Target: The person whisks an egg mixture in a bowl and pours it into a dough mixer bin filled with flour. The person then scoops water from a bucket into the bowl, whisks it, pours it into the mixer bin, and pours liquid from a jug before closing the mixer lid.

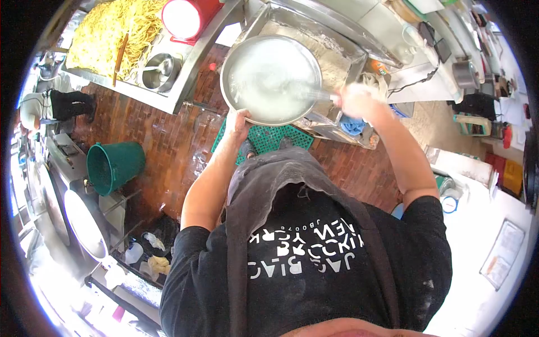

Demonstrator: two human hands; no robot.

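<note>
A round metal bowl [231, 70] of whitish, wet mixture [264, 73] is in front of me, above the edge of a metal trough. My left hand [238, 124] grips the bowl's near-left rim, fingers closed on it. In my right hand [362, 102], a whisk [309, 91] reaches into the mixture from the right; hand and whisk are smeared by motion. The whisk's wires are too blurred to make out singly. The bowl's underside is hidden.
Behind the bowl lies a floury metal trough [337, 56]. Left of it, a counter bears noodles [106, 39], a small pot [160, 73] and a red container [205, 17]. A green bin [115, 165] stands on the floor. Another person [33, 109] is at far left.
</note>
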